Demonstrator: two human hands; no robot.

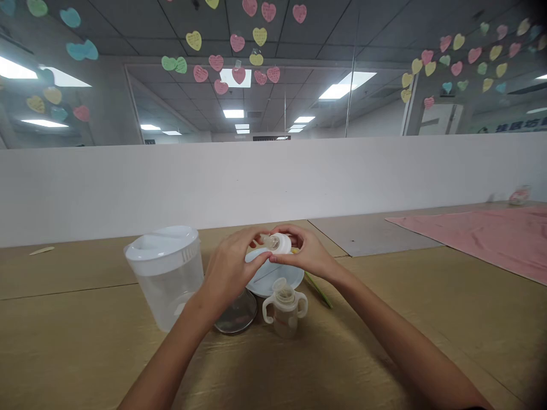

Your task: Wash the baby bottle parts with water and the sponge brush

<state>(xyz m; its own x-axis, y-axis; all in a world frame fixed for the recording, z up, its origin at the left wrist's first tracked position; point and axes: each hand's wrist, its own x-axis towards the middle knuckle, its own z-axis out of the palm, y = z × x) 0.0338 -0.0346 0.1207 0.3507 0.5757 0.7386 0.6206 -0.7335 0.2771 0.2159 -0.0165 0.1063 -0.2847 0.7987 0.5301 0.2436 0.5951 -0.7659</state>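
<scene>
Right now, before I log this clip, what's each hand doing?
Left hand: closed, holding a white bottle collar with teat.
Right hand: closed, holding the same collar.

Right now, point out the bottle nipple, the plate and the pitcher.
Bottle nipple (268,242), head view, on its tip.
Plate (282,288), head view, on its rim.
Pitcher (168,299), head view, on its clear wall.

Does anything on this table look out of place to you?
A thin green strip runs out from behind the white plate beside the baby bottle, looking stray among the white and clear things. A pale stick also lies alone far left.
</scene>
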